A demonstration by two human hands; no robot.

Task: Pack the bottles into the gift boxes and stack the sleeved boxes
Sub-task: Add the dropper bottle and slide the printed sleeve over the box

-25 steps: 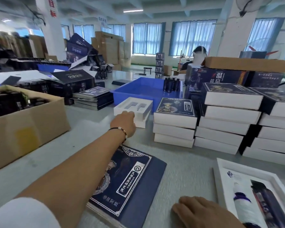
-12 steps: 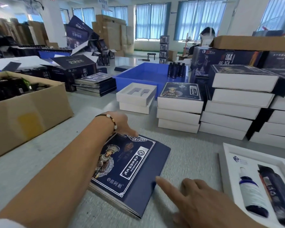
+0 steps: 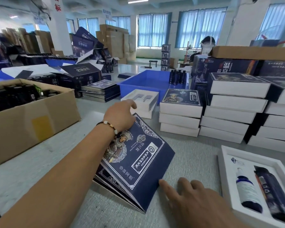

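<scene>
Item: flat navy sleeve point(image 3: 135, 155), near centre of table point(image 3: 192, 155); I judge it light, creasable card. My left hand point(image 3: 120, 115) lifts its far corner, fingers hidden; right hand point(image 3: 194, 199), fingers spread, touches the near edge. Take by edges.

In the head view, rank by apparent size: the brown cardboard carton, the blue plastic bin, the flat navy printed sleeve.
1. Brown cardboard carton.
2. Flat navy printed sleeve, though nearness to the camera enlarges it.
3. Blue plastic bin, farther off and partly hidden, so its rank is unsure.
</scene>
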